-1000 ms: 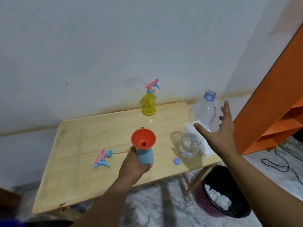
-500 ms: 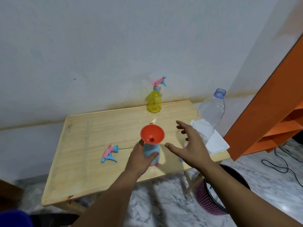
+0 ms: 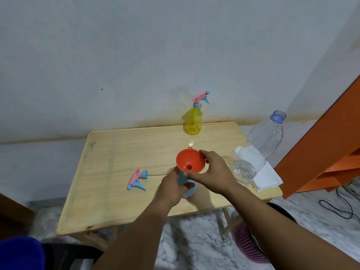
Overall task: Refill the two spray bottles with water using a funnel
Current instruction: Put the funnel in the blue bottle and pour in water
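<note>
Fingers of the right hand [image 3: 214, 173] pinch the rim of the orange funnel [image 3: 190, 161] at frame centre, seated in the blue spray bottle [image 3: 188, 185] gripped by the left hand [image 3: 172, 189].

Funnel [image 3: 190, 161] sat in the near bottle [image 3: 188, 187] mid-table [image 3: 120, 152]; spray bottle [image 3: 192, 123] at 12 o'clock, loose sprayer head [image 3: 137, 179] at 9, water bottle [image 3: 259, 147] at 3.

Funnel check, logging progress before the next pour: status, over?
Left hand grips blue spray bottle. Right hand holds orange funnel seated in its neck. Water bottle uncapped, standing right. Nothing in the way.
</note>
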